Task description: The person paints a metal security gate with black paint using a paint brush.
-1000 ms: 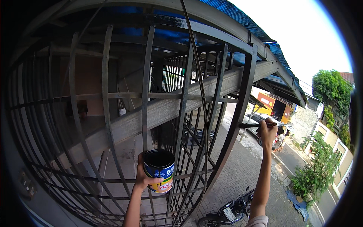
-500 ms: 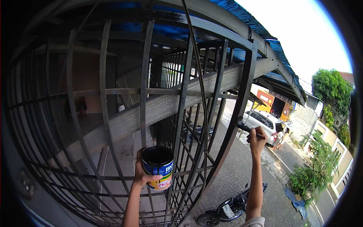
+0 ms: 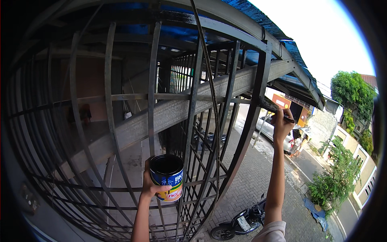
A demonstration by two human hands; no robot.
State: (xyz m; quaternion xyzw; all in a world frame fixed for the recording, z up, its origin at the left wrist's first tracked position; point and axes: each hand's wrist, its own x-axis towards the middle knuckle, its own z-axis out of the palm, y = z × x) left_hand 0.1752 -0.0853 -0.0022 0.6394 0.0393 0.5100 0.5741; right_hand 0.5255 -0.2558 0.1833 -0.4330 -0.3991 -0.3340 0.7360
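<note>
My left hand is wrapped round an uncovered paint can with a blue and yellow label; its inside looks black. The can is upright in front of the metal bars. My right hand is raised to the right, closed on the handle of a paintbrush. The brush's dark bristle end meets the thick corner post of the grille, near where a crossbar joins it. Parts of the post look dark and glossy.
A grille of metal bars fills the left and middle. A sloping beam runs behind it, and a thin cable hangs in front. Below stand a motorcycle and paving; a car, two people and bushes lie beyond.
My right hand has moved up and slightly right, bringing the brush higher along the corner post. My left hand still holds the can in nearly the same place.
</note>
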